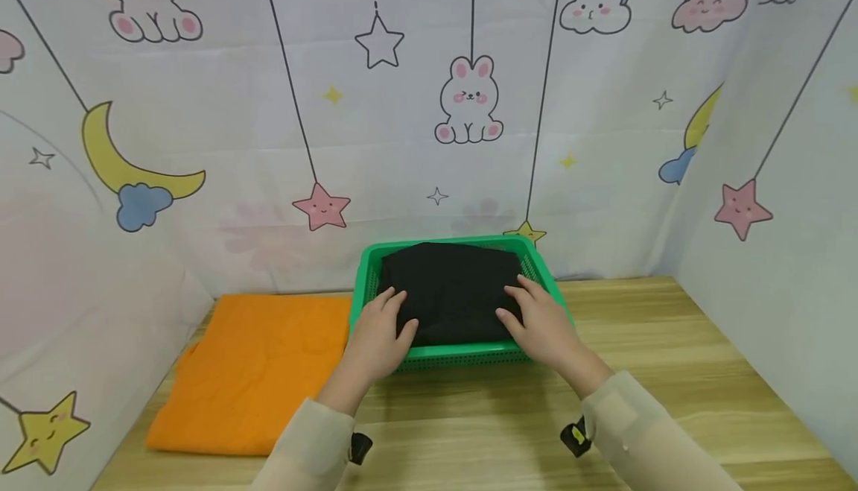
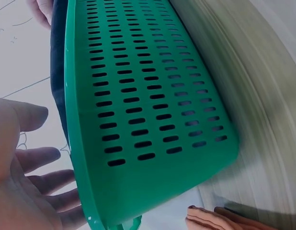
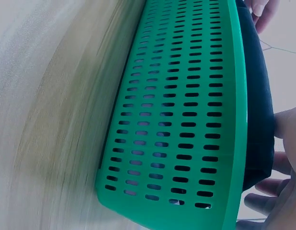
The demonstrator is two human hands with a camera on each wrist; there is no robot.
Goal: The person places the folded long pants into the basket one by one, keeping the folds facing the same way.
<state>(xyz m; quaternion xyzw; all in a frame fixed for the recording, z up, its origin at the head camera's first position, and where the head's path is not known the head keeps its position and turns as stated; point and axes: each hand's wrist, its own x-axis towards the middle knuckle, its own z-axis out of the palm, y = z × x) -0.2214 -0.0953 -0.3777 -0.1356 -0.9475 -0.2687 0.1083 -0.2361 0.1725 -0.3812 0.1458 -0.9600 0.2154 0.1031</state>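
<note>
A folded black cloth (image 1: 456, 293) fills a green perforated plastic basket (image 1: 462, 351), its top standing slightly above the rim. Over the basket's left side is my left hand (image 1: 378, 334), fingers spread and relaxed near the cloth's left edge. In the left wrist view its fingers (image 2: 40, 158) are apart from each other beside the rim, with nothing held. My right hand (image 1: 543, 327) lies over the right side, its fingertips at the cloth's right edge. The right wrist view shows those fingers (image 3: 265, 203) loosely bent against or close beside the cloth; exact contact is hard to tell.
A folded orange cloth (image 1: 261, 372) lies on the wooden table (image 1: 637, 372) left of the basket, close against it. Behind the basket hangs a white printed curtain (image 1: 402, 156), which also closes off both sides.
</note>
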